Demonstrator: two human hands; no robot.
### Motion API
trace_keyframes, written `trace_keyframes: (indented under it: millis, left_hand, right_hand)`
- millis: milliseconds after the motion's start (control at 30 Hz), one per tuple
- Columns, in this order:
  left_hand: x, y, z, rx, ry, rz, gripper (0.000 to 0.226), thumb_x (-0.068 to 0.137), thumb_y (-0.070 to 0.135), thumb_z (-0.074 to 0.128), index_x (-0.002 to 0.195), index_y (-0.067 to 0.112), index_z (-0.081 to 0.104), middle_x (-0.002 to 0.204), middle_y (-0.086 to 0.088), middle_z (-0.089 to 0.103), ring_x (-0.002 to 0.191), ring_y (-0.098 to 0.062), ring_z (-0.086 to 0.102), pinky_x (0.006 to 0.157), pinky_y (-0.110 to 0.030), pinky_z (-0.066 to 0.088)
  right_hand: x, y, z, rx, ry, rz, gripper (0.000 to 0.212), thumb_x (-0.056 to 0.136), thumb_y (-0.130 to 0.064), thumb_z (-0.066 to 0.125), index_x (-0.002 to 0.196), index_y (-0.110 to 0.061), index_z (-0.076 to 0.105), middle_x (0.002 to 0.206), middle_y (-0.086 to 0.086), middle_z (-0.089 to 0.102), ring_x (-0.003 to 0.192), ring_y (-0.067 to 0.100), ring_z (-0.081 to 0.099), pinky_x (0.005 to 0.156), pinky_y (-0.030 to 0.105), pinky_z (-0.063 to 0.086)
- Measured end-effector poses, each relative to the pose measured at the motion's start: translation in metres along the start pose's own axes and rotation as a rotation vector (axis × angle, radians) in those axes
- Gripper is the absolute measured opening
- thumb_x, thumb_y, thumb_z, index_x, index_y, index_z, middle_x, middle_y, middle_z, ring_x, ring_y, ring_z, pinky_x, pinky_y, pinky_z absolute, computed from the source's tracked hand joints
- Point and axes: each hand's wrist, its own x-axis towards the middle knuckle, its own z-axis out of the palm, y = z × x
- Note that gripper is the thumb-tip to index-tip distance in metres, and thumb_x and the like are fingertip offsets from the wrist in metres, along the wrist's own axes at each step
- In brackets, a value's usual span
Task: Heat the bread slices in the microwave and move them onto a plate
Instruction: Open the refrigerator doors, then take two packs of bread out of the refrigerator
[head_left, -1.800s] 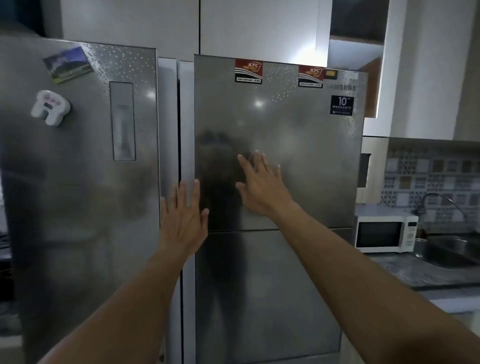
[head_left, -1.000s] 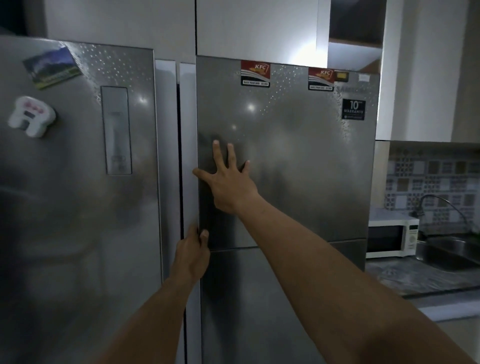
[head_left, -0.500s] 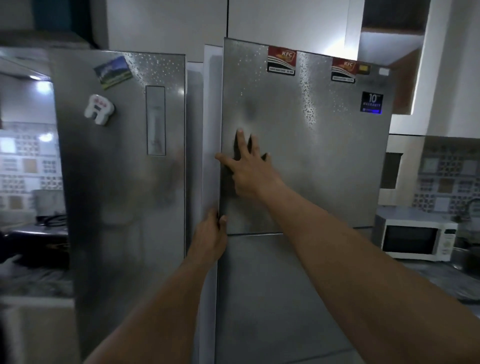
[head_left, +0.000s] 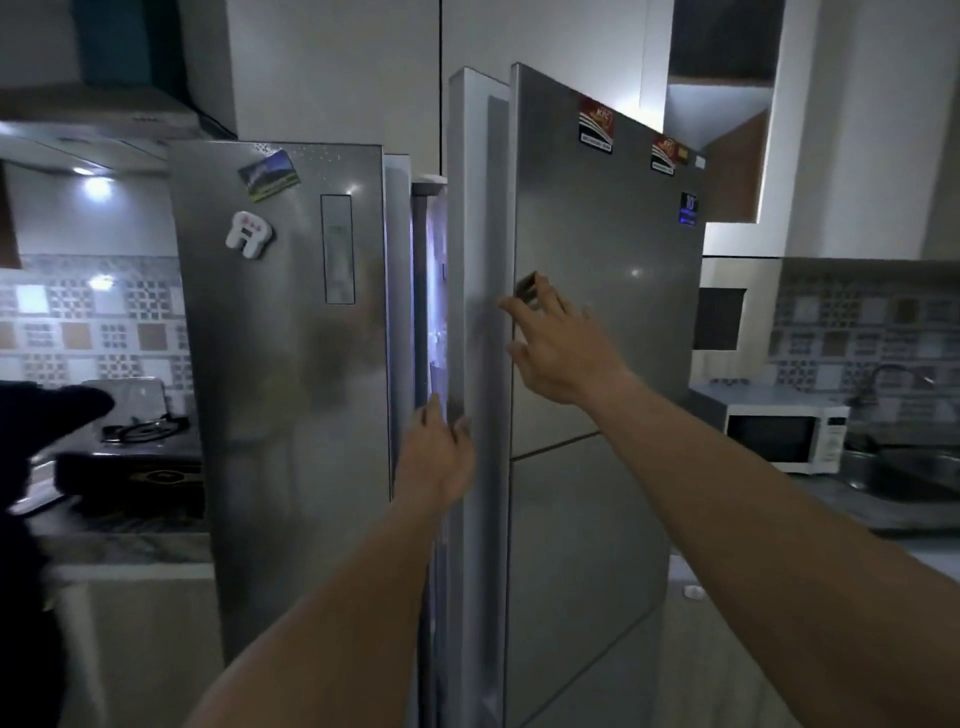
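Left hand (head_left: 435, 457) grips brushed-steel fridge door (head_left: 602, 291) edge.

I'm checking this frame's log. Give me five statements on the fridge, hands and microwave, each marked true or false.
1. The right fridge door is ajar. True.
2. The left hand grips that door's inner edge. True.
3. The right hand holds bread slices. False: it is open and empty, at the door's front.
4. The microwave door is open. False: it is shut.
5. The microwave stands left of the fridge. False: it is on the counter to its right.
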Motion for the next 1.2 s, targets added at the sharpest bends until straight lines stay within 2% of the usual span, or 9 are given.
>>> trace_keyframes:
  millis: [67,200,300,533,633,733,900,1000,1200]
  left_hand:
    - [-0.018,0.006,-0.001,-0.002,-0.107,0.077,0.040,0.102,0.034,0.039,0.132,0.008,0.043,0.123,-0.010,0.057,0.095,-0.016,0.054,0.083,-0.030,0.045]
    - [-0.052,0.027,-0.008,-0.060,-0.037,0.215,0.027,0.102,0.027,0.044,0.122,0.011,0.050,0.101,-0.001,0.059,0.084,-0.012,0.053,0.070,-0.015,0.041]
    - [-0.066,0.047,-0.009,-0.099,0.006,0.231,0.021,0.102,0.030,0.044,0.108,0.015,0.057,0.095,0.002,0.063,0.083,-0.017,0.058,0.071,-0.028,0.040]
    - [-0.083,0.088,-0.014,0.006,0.047,0.487,0.021,0.100,0.030,0.044,0.089,0.016,0.056,0.077,-0.002,0.058,0.067,-0.022,0.057,0.058,-0.032,0.042]
    - [-0.084,0.102,-0.013,-0.049,0.135,0.450,0.012,0.097,0.027,0.049,0.101,0.016,0.053,0.095,-0.006,0.055,0.086,-0.023,0.055,0.067,-0.038,0.049]
    - [-0.084,0.105,-0.009,-0.108,0.172,0.317,0.027,0.094,0.023,0.055,0.119,0.014,0.047,0.120,-0.012,0.050,0.106,-0.029,0.052,0.082,-0.042,0.051]
    - [-0.084,0.110,0.007,-0.160,-0.079,0.175,0.051,0.102,0.031,0.039,0.149,0.015,0.029,0.156,-0.013,0.026,0.138,-0.033,0.034,0.109,-0.049,0.037]
    - [-0.086,0.117,0.023,-0.213,-0.181,0.260,0.048,0.103,0.034,0.034,0.150,0.021,0.031,0.157,-0.008,0.029,0.141,-0.030,0.032,0.112,-0.050,0.035]
    - [-0.099,0.147,0.044,-0.241,-0.136,0.483,0.034,0.102,0.032,0.035,0.131,0.021,0.049,0.146,-0.013,0.040,0.130,-0.036,0.044,0.103,-0.053,0.043]
  right_hand:
    - [-0.018,-0.006,-0.013,0.013,0.014,0.053,0.052,0.102,-0.038,0.040,0.151,-0.025,0.026,0.164,0.020,0.009,0.148,0.038,0.022,0.113,0.064,0.026]
    - [-0.054,-0.014,-0.043,0.047,0.032,0.130,0.056,0.102,-0.038,0.043,0.150,-0.013,0.029,0.163,0.015,0.012,0.149,0.034,0.019,0.116,0.064,0.022]
    - [-0.077,-0.009,-0.063,0.056,0.030,0.169,0.064,0.102,-0.036,0.045,0.155,-0.017,0.015,0.165,0.015,0.006,0.152,0.033,0.012,0.118,0.065,0.017]
    - [-0.118,-0.005,-0.097,-0.017,0.049,0.231,0.076,0.100,-0.029,0.045,0.159,-0.020,-0.003,0.166,0.016,-0.001,0.153,0.032,0.000,0.118,0.063,0.014]
    - [-0.129,-0.003,-0.105,0.031,0.031,0.300,0.081,0.097,-0.026,0.049,0.159,-0.021,-0.003,0.164,0.022,-0.008,0.152,0.040,0.006,0.118,0.061,0.015]
    - [-0.144,0.004,-0.111,0.072,0.035,0.398,0.086,0.096,-0.017,0.053,0.159,-0.019,-0.007,0.160,0.028,-0.019,0.149,0.047,0.009,0.116,0.060,0.024]
    - [-0.175,0.028,-0.123,0.127,0.030,0.526,0.095,0.094,0.003,0.051,0.158,-0.021,-0.015,0.157,0.026,-0.030,0.150,0.047,-0.004,0.118,0.053,0.019]
    - [-0.191,0.046,-0.129,0.131,0.047,0.590,0.095,0.093,0.004,0.050,0.158,-0.020,-0.015,0.158,0.026,-0.029,0.150,0.043,-0.011,0.121,0.051,0.010]
    - [-0.216,0.081,-0.127,0.081,0.018,0.691,0.083,0.101,-0.021,0.053,0.160,-0.024,-0.005,0.160,0.022,-0.027,0.147,0.043,-0.022,0.121,0.054,0.003]
